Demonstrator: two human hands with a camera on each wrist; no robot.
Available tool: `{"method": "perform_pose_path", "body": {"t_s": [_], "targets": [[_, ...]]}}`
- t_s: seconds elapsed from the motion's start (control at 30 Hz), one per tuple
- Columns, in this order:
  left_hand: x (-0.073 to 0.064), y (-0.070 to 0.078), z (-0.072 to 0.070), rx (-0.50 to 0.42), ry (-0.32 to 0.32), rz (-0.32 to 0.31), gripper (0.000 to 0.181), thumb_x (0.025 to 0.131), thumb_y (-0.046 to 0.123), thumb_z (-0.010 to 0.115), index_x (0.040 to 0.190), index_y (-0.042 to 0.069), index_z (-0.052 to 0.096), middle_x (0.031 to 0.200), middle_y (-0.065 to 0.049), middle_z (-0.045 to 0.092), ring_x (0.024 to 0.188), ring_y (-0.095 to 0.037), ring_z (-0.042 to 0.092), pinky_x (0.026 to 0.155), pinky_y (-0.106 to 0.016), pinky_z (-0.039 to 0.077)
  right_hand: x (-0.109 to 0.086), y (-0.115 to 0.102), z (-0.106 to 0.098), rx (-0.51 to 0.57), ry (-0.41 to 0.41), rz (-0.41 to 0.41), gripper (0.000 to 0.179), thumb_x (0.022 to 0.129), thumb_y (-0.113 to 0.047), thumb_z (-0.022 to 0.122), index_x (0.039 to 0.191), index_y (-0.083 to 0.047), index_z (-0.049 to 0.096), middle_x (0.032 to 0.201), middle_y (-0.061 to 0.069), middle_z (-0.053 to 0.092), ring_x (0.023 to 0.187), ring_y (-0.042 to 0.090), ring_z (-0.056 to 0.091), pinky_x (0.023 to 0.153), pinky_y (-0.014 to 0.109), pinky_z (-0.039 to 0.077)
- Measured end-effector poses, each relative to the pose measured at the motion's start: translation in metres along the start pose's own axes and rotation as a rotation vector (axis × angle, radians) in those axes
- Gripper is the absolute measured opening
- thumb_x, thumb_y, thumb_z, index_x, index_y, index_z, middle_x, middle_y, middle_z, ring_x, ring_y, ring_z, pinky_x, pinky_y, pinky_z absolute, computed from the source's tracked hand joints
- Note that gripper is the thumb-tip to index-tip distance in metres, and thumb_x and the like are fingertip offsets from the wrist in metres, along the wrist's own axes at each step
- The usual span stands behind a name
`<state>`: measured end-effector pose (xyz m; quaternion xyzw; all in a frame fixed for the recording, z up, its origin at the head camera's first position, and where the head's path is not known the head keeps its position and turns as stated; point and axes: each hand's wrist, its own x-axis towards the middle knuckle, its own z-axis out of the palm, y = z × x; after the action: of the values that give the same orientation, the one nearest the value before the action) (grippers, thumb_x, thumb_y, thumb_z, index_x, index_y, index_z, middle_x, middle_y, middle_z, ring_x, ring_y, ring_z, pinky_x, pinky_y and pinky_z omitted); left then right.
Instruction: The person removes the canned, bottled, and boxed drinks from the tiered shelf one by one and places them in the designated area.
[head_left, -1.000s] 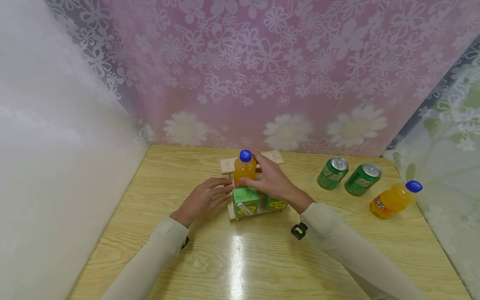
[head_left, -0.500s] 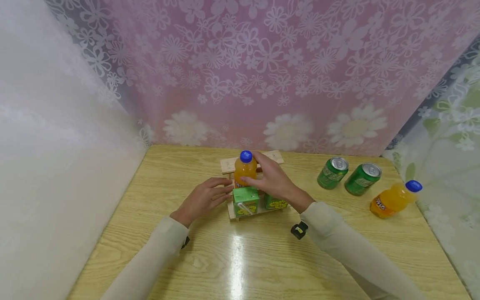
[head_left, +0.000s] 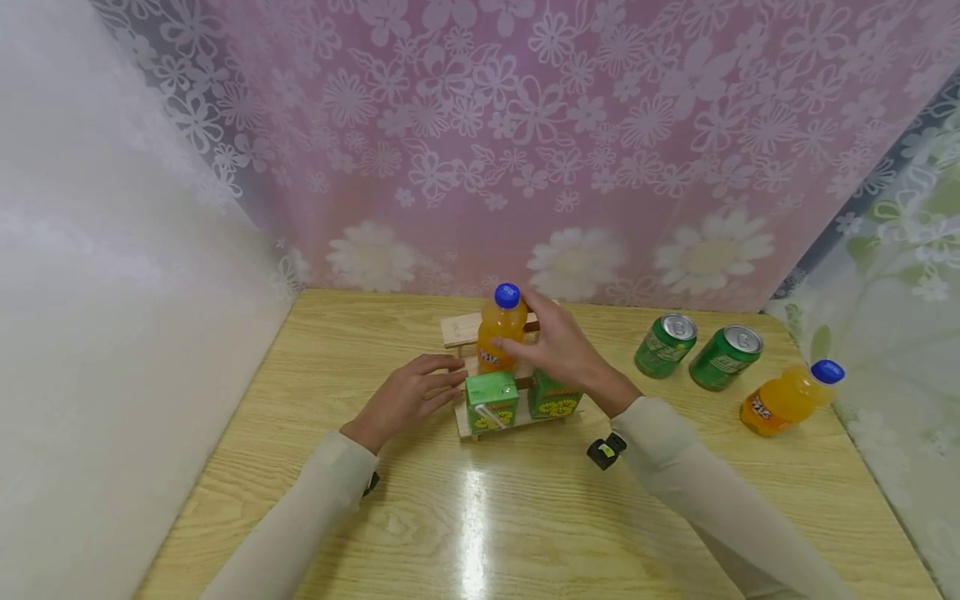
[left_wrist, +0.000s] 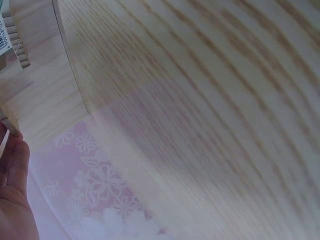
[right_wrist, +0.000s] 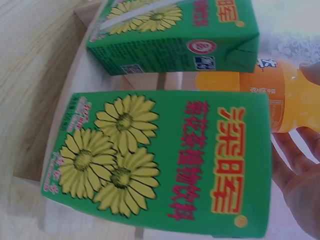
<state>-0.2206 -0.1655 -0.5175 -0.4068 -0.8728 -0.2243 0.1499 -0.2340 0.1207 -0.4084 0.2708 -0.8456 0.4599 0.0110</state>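
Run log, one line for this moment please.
right hand: grips orange bottle | left hand: touches wooden rack | on rack: two green cartons | at right: two green cans, second bottle

I've got the orange bottle (head_left: 497, 323) near upright, blue cap (head_left: 507, 295) on, label (head_left: 491, 359) facing me. It's at the pale, stepped wooden rack (head_left: 461, 330).
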Motion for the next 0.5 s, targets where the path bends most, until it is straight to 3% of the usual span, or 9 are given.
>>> {"method": "perform_pose_path", "body": {"t_s": [0.23, 0.5], "targets": [[0.000, 0.000, 0.000, -0.007, 0.003, 0.007, 0.036, 0.098, 0.015, 0.083, 0.133, 0.010, 0.080, 0.142, -0.007, 0.072, 0.134, -0.025, 0.067, 0.111, -0.042, 0.060, -0.001, -0.004, -0.013, 0.007, 0.018, 0.036, 0.073, 0.099, -0.021, 0.083, 0.161, -0.007, 0.047, 0.146, 0.016, 0.063, 0.129, 0.038, 0.068, 0.102, 0.057, 0.064], [0.000, 0.001, -0.002, -0.005, -0.017, -0.006, 0.036, 0.099, 0.016, 0.082, 0.135, 0.011, 0.079, 0.144, -0.007, 0.071, 0.136, -0.025, 0.067, 0.112, -0.041, 0.060, 0.000, -0.004, -0.031, -0.014, 0.074, -0.011, 0.067, 0.098, -0.015, 0.083, 0.155, -0.002, 0.050, 0.141, 0.018, 0.065, 0.127, 0.036, 0.067, 0.104, 0.057, 0.063]]}}
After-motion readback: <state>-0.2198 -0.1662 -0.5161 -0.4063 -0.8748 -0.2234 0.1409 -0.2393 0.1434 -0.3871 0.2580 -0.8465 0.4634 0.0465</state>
